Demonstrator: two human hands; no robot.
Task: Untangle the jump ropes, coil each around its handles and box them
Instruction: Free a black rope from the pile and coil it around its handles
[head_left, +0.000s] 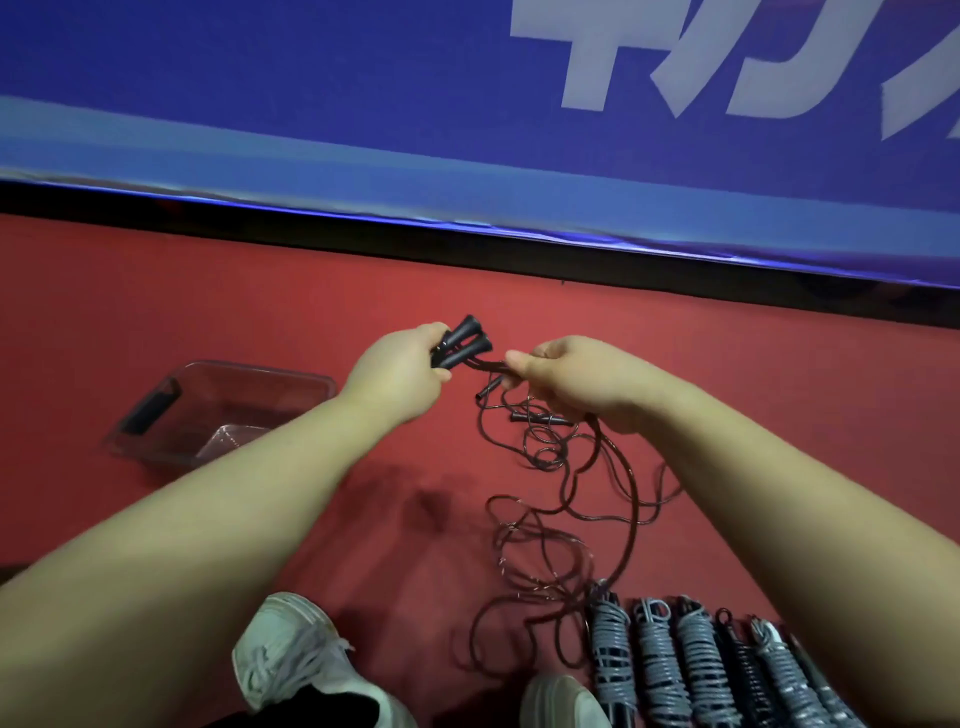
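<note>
This looks like a sports hall or a gym. The floor (208, 291) is red and flat, like a play court. A big blue banner (311, 104) with huge white letters (623, 57) runs along its edge (the letters are cut off). Wound-up jump ropes (654, 665) lie in a row.

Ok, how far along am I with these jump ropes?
Done: a row of coiled ropes. In hand: left hand grips two black handles, right hand pinches the cord. Left: the floor tangle, loose handles, and boxing; the clear box holds no ropes.
</note>
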